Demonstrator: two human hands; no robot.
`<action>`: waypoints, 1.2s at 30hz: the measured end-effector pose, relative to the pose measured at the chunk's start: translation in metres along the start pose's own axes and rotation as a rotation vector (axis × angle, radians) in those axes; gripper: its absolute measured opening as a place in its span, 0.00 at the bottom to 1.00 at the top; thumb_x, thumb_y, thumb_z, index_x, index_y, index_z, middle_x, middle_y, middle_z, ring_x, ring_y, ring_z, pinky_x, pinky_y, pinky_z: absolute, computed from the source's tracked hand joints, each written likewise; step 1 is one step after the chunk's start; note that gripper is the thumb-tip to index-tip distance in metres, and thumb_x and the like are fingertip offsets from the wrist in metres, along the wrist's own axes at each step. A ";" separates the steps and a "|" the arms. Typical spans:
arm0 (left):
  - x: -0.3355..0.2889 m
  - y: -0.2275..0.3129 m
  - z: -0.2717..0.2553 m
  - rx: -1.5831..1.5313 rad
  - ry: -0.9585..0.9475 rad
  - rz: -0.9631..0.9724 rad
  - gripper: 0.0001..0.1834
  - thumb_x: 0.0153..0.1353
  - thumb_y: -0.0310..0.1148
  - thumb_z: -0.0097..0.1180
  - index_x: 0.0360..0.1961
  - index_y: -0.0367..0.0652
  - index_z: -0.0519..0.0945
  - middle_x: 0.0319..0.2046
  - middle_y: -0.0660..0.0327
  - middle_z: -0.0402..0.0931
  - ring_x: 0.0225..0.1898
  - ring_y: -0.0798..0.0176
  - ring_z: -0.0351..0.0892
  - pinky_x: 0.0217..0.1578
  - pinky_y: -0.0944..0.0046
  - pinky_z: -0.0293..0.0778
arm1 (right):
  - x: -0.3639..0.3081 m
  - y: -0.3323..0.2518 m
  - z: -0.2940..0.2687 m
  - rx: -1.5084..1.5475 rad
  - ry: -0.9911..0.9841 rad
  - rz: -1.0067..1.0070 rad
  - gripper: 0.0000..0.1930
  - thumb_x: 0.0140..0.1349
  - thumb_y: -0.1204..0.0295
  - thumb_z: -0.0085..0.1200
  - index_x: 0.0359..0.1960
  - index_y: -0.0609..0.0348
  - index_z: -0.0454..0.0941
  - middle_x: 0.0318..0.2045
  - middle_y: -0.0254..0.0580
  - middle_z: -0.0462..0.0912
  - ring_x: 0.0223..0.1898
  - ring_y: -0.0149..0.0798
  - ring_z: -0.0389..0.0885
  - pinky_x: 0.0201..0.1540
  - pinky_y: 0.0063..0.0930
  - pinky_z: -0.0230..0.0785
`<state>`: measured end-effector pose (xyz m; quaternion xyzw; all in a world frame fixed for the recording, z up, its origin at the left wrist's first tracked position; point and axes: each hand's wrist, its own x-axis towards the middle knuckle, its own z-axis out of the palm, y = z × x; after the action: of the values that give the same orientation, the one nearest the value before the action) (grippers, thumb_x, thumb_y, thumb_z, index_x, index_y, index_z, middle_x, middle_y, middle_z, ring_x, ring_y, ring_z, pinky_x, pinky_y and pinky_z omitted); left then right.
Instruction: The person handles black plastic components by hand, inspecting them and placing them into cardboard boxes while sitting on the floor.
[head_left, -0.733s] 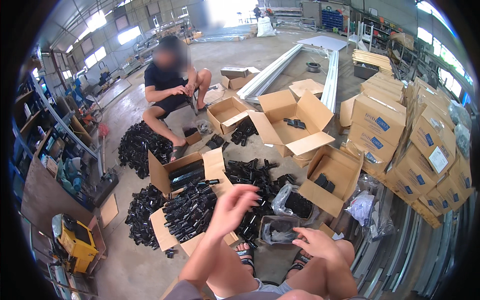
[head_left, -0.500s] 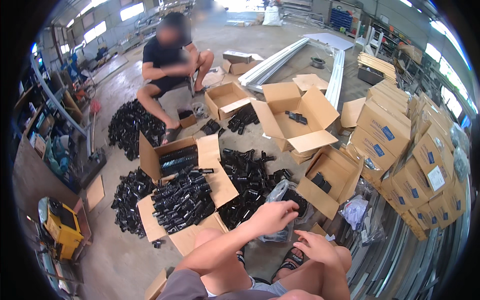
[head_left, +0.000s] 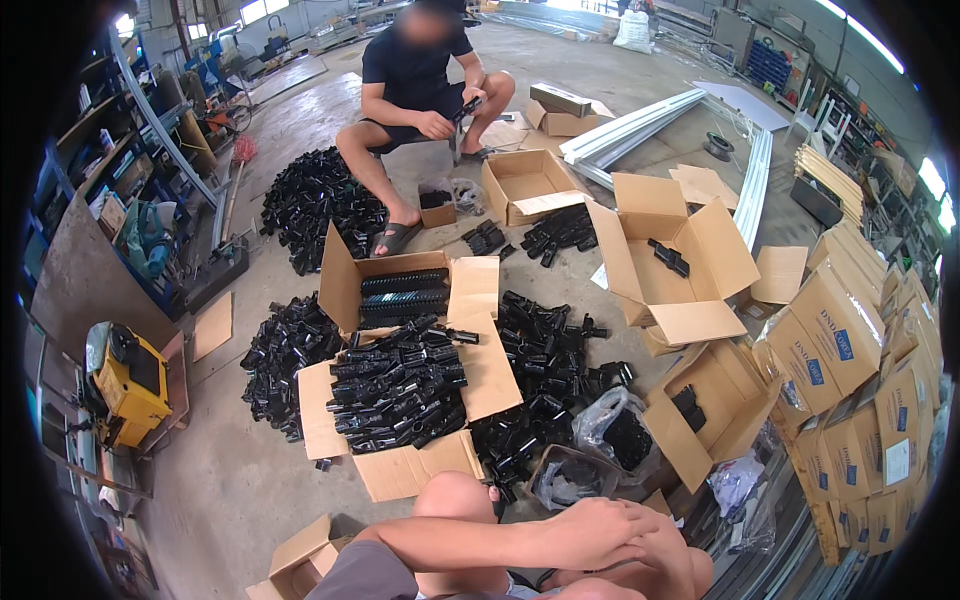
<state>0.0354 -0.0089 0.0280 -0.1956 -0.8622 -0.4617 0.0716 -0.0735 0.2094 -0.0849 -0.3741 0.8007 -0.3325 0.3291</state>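
My left forearm reaches across my lap, and my left hand rests by my right knee, fingers bent and overlapping my right hand. Where one hand ends and the other begins is hard to make out, and no object shows between them. Beyond them lie a clear plastic bag with black pieces inside and a small plastic-lined box. To the left, glossy black plastic fittings are heaped on the flaps of an open carton that also holds neat rows of them.
Black fittings form piles around the carton. Open cartons stand at the right, beside stacked sealed cartons and metal profiles. A seated co-worker holds a black fitting. A yellow machine stands at left.
My hands, apart over the plastic bag before, have drawn back together near my right knee. The view has shifted, so the cartons and piles appear in different places. The co-worker is now more fully visible.
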 end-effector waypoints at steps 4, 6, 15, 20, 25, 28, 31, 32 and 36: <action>-0.004 -0.009 0.011 0.077 -0.133 -0.078 0.20 0.65 0.43 0.55 0.53 0.43 0.75 0.35 0.54 0.79 0.38 0.46 0.81 0.38 0.52 0.78 | -0.001 -0.010 -0.009 -0.204 -0.092 -0.223 0.31 0.58 0.60 0.56 0.64 0.58 0.68 0.53 0.51 0.80 0.55 0.52 0.78 0.56 0.38 0.71; 0.000 -0.007 0.013 0.091 -0.101 -0.050 0.20 0.65 0.43 0.54 0.54 0.44 0.74 0.36 0.53 0.79 0.38 0.46 0.80 0.39 0.52 0.78 | -0.003 -0.049 -0.020 0.059 -0.053 0.018 0.31 0.58 0.63 0.57 0.64 0.57 0.68 0.51 0.49 0.81 0.52 0.50 0.80 0.54 0.38 0.73; 0.014 -0.017 0.014 -0.037 -0.045 -0.195 0.13 0.61 0.40 0.57 0.41 0.43 0.79 0.35 0.53 0.80 0.37 0.47 0.81 0.38 0.51 0.79 | 0.004 -0.043 -0.034 -0.002 -0.481 0.012 0.26 0.59 0.64 0.57 0.59 0.57 0.74 0.45 0.51 0.83 0.47 0.52 0.82 0.49 0.39 0.74; 0.023 -0.028 0.024 0.129 -0.327 -0.202 0.12 0.54 0.39 0.61 0.29 0.41 0.83 0.35 0.54 0.83 0.39 0.51 0.84 0.39 0.54 0.80 | 0.029 -0.012 -0.058 -0.309 -0.221 0.146 0.22 0.62 0.60 0.57 0.54 0.59 0.77 0.42 0.53 0.84 0.44 0.56 0.82 0.47 0.44 0.74; 0.018 -0.040 0.058 0.276 -0.423 -0.119 0.14 0.55 0.42 0.61 0.28 0.40 0.84 0.34 0.56 0.83 0.35 0.51 0.85 0.37 0.55 0.81 | 0.087 0.035 -0.082 -0.551 0.040 0.251 0.19 0.62 0.58 0.57 0.46 0.61 0.79 0.37 0.57 0.84 0.42 0.58 0.83 0.46 0.50 0.75; 0.010 -0.050 0.075 0.244 -0.483 -0.136 0.14 0.55 0.42 0.62 0.35 0.42 0.83 0.35 0.57 0.82 0.38 0.53 0.84 0.38 0.53 0.79 | 0.115 0.064 -0.103 -0.835 0.182 0.329 0.15 0.62 0.61 0.55 0.40 0.62 0.80 0.34 0.59 0.84 0.38 0.59 0.84 0.43 0.51 0.76; 0.004 -0.055 0.077 0.394 -0.433 -0.089 0.18 0.57 0.42 0.61 0.44 0.44 0.80 0.37 0.58 0.81 0.41 0.54 0.83 0.39 0.52 0.76 | 0.139 0.104 -0.128 -0.819 0.333 0.462 0.14 0.62 0.62 0.54 0.38 0.61 0.82 0.36 0.59 0.84 0.41 0.59 0.84 0.45 0.50 0.77; 0.003 -0.056 0.076 0.383 -0.442 -0.091 0.18 0.57 0.42 0.61 0.44 0.44 0.80 0.37 0.58 0.81 0.41 0.54 0.83 0.39 0.52 0.76 | 0.144 0.110 -0.136 -0.793 0.338 0.534 0.15 0.63 0.62 0.53 0.41 0.59 0.83 0.38 0.60 0.84 0.43 0.60 0.83 0.46 0.50 0.77; -0.003 -0.057 0.072 0.395 -0.515 -0.105 0.21 0.59 0.43 0.60 0.50 0.45 0.76 0.38 0.57 0.80 0.41 0.55 0.81 0.39 0.54 0.73 | 0.163 0.140 -0.153 -0.787 0.298 0.686 0.14 0.63 0.63 0.54 0.42 0.58 0.84 0.41 0.60 0.84 0.46 0.58 0.83 0.49 0.48 0.76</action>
<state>0.0190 0.0215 -0.0579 -0.2433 -0.9339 -0.2238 -0.1363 -0.3268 0.1898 -0.1531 -0.1350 0.9789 0.0696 0.1366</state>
